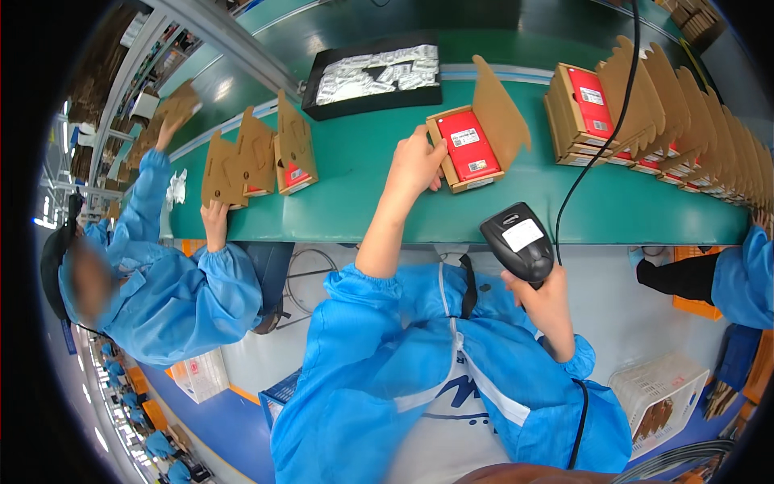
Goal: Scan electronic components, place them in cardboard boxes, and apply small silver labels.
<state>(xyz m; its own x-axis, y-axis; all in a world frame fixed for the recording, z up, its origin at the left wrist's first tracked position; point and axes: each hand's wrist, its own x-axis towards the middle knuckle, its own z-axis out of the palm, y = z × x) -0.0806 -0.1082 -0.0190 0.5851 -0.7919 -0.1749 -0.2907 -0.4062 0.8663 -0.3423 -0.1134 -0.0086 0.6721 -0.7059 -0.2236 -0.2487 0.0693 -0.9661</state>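
Note:
My left hand point(418, 164) grips the left side of an open cardboard box point(478, 184) on the green bench. Inside the box lies a red package point(469, 153) with white labels, and the brown lid stands raised on the right. My right hand point(544, 302) is wrapped round the handle of a black barcode scanner point(516, 238). The scanner is held in front of the bench edge, its head toward the box but apart from it. A white label sits on top of the scanner, and its black cable point(577, 181) runs up across the bench.
Stacked open boxes point(588, 109) with red packages line the right of the bench. A black tray point(372, 77) of small white packets stands behind. At left, a co-worker in blue point(185, 298) handles more open boxes point(258, 153). Another co-worker's blue sleeve point(746, 278) shows at far right.

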